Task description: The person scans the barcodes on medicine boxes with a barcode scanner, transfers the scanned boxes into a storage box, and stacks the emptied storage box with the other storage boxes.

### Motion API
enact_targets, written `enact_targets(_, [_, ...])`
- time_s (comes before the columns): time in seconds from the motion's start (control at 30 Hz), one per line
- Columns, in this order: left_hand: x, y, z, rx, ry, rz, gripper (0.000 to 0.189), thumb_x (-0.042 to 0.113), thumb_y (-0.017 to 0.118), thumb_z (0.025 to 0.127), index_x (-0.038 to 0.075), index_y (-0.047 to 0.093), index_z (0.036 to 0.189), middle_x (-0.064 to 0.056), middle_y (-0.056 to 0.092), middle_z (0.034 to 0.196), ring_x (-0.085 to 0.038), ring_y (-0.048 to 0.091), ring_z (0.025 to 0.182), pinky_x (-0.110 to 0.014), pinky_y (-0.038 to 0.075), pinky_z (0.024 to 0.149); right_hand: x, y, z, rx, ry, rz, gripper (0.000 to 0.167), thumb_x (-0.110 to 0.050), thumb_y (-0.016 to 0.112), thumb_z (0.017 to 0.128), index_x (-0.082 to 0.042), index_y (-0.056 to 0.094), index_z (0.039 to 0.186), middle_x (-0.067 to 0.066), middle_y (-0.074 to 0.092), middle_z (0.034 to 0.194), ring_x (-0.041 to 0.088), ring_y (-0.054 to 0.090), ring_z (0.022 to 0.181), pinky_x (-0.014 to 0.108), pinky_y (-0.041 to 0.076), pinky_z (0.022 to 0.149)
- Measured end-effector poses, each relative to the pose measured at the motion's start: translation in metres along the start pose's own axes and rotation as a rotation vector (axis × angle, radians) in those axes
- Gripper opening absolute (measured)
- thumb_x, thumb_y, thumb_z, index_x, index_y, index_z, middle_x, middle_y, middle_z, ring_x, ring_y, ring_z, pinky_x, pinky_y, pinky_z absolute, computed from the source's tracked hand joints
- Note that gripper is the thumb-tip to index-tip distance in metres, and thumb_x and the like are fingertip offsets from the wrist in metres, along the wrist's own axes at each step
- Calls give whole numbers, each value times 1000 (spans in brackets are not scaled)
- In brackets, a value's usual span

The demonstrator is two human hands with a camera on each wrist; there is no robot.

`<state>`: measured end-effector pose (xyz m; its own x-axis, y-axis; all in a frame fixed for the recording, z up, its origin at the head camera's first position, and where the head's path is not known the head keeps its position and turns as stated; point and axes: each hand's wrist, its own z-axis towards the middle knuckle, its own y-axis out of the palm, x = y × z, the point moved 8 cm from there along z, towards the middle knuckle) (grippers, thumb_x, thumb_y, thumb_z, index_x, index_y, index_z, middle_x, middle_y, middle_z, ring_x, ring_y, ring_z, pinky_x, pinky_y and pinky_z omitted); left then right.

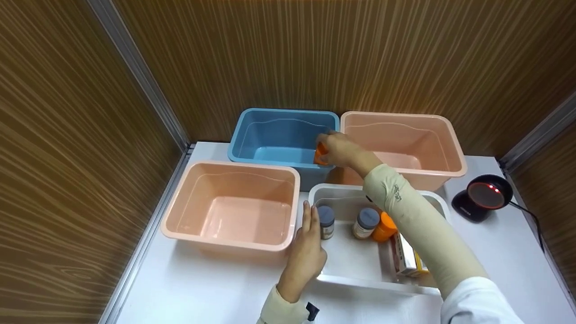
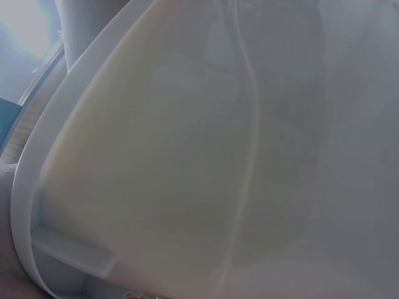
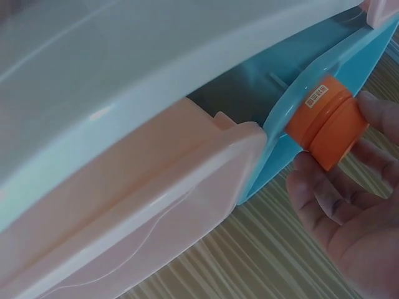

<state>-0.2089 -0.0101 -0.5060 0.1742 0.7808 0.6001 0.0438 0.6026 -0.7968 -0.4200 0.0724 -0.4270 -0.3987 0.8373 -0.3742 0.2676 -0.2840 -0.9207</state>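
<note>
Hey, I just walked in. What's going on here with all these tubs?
A person's right hand is holding an orange bottle at the opening of the blue tub. The left hand, fingers straight, is by the left edge of the white tub. Inside that white tub are two grey-lidded jars, a second orange bottle and a white box.

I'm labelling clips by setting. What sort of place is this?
Probably a small work booth, perhaps for sorting: wood-grain walls stand round a white table set with plastic bins.
</note>
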Motion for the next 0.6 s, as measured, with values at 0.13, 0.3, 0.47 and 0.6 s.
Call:
enact_targets(0.13, [-1, 0, 1, -10, -4, -3, 92, -10, 69, 80, 0, 24, 159, -14, 4, 169, -35, 55, 125, -35, 53, 81, 1, 1, 0, 5, -1, -10, 46, -21, 76, 92, -11, 58, 134, 10, 60, 115, 27, 58, 99, 42, 55, 87])
enact_targets(0.3, [-2, -1, 2, 2, 9, 5, 90, -11, 67, 80, -2, 25, 158, -15, 6, 168, -36, 58, 119, -35, 52, 78, -2, -1, 1, 37, -46, -40, 44, -14, 73, 92, -6, 59, 133, 17, 62, 118, 32, 60, 101, 45, 54, 89])
enact_targets(0.47, [-3, -2, 3, 14, 27, 10, 88, -12, 65, 80, -2, 25, 158, -16, 6, 168, -36, 59, 117, -35, 50, 74, -6, -8, -2, 77, -75, -28, 42, -5, 66, 92, -2, 60, 133, 21, 62, 125, 34, 60, 105, 48, 51, 95])
enact_targets(0.6, [-4, -3, 5, 15, 35, 13, 89, -12, 66, 80, -2, 24, 158, -16, 5, 168, -35, 58, 118, -34, 50, 75, -13, -11, -16, 86, -117, -24, 40, -5, 66, 93, -2, 61, 132, 20, 64, 124, 34, 61, 103, 48, 52, 93])
